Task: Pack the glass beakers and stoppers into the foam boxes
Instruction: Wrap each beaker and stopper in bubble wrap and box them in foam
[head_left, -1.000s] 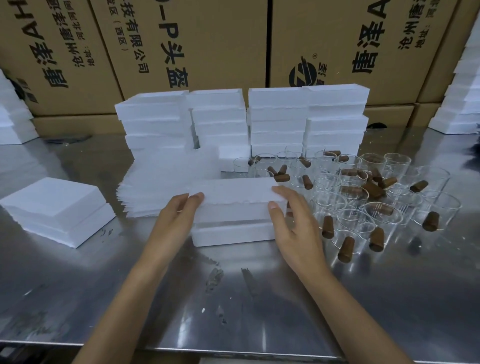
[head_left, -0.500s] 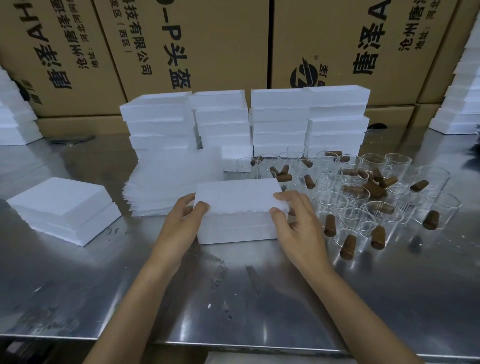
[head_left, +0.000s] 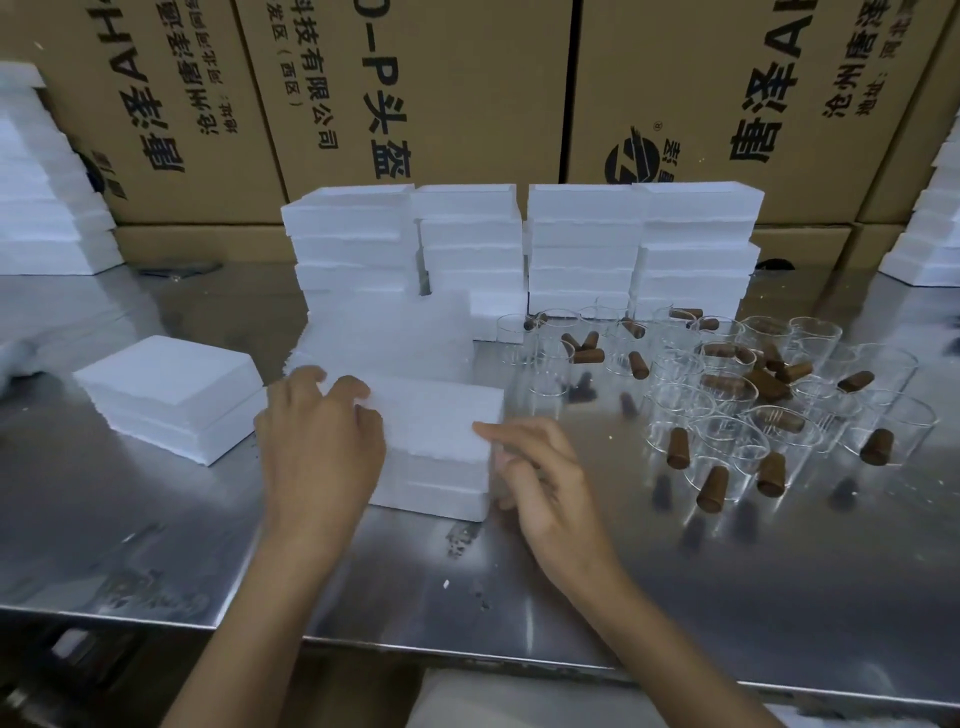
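A closed white foam box (head_left: 436, 447) sits on the steel table (head_left: 675, 597), turned slightly askew, with both hands on it. The left hand (head_left: 319, 447) lies over its left end, fingers curled loosely across the lid's top and edge, gripping that side. The right hand (head_left: 540, 478) is at the box's right near corner, thumb laid on the lid's edge and the other fingers bent against the side wall, pinching that corner. Just right of the box stand the clear glass beakers (head_left: 727, 405) in a loose cluster, brown stoppers (head_left: 711, 488) scattered among them, some inside the glasses, some on the table. Behind the box rise stacks of foam boxes (head_left: 582, 244), and 1 more foam box (head_left: 171, 395) lies to the left. Printed cardboard cartons (head_left: 467, 93) wall off the back
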